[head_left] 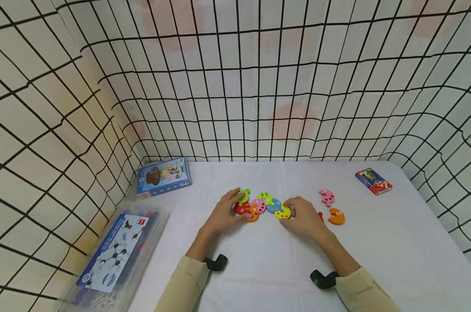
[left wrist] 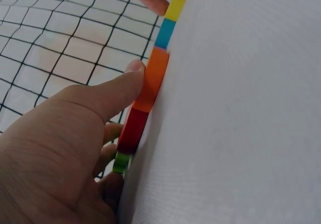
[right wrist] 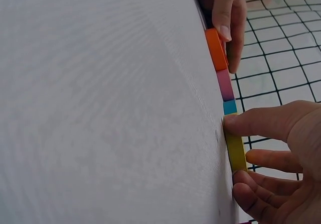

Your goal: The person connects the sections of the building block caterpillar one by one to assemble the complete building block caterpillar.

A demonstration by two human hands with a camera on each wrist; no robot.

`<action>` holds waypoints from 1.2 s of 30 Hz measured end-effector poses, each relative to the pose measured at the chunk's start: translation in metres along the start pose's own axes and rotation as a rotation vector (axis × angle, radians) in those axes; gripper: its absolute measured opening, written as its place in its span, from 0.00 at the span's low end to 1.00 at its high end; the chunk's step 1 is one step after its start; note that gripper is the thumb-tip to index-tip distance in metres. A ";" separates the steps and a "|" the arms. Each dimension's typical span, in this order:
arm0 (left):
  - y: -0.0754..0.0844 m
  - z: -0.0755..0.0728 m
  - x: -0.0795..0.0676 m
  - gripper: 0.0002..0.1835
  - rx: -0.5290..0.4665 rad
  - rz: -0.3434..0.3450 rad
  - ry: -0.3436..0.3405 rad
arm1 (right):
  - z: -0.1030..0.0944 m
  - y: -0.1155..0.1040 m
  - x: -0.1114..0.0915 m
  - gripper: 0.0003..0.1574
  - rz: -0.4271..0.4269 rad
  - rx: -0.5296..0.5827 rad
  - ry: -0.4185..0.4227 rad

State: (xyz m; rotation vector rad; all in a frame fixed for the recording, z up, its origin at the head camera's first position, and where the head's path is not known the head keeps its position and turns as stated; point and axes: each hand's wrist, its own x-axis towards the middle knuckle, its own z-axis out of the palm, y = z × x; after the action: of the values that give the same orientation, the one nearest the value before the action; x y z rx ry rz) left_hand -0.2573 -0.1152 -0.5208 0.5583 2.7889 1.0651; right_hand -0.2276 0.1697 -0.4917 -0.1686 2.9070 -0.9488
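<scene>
A row of spotted, numbered puzzle pieces lies flat on the white table, joined like a caterpillar. At its left end my left hand (head_left: pixel 221 214) holds the row, fingers round the green piece (head_left: pixel 244 197) and red piece (head_left: pixel 241 208), thumb against the edge of the orange piece (left wrist: pixel 152 81). The pink piece (head_left: pixel 258 205), lime piece (head_left: pixel 265 198) and blue piece (head_left: pixel 274 206) run on between the hands. My right hand (head_left: pixel 303 218) pinches the yellow piece (head_left: pixel 283 212) at the right end, thumb on its near edge (right wrist: pixel 234 146). Part of the yellow piece is hidden by the fingers.
Right of my right hand lie a loose pink piece (head_left: pixel 327 197), an orange piece (head_left: pixel 336 216) and a partly hidden red piece (head_left: pixel 320 215). A small box (head_left: pixel 373 180) sits back right, a blue box (head_left: pixel 164 177) back left. A clear plastic case (head_left: pixel 157 234) stands left; black netting (head_left: pixel 258 108) surrounds the table.
</scene>
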 end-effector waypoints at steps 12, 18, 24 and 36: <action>0.000 0.003 0.001 0.42 0.013 -0.008 0.028 | 0.000 0.002 0.000 0.32 -0.042 0.017 -0.014; 0.001 0.003 0.002 0.42 0.012 -0.008 0.029 | -0.006 0.010 -0.003 0.33 -0.064 0.010 -0.012; 0.001 0.002 0.003 0.42 0.009 -0.025 0.021 | -0.023 0.023 -0.011 0.30 -0.106 0.025 0.045; 0.000 0.002 0.001 0.42 0.005 -0.030 -0.006 | -0.048 0.054 -0.028 0.31 -0.073 0.021 0.065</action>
State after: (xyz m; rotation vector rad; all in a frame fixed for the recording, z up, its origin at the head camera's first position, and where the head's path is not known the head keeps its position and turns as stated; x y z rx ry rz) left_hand -0.2581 -0.1131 -0.5225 0.5172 2.7865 1.0494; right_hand -0.2099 0.2450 -0.4836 -0.2485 2.9671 -1.0148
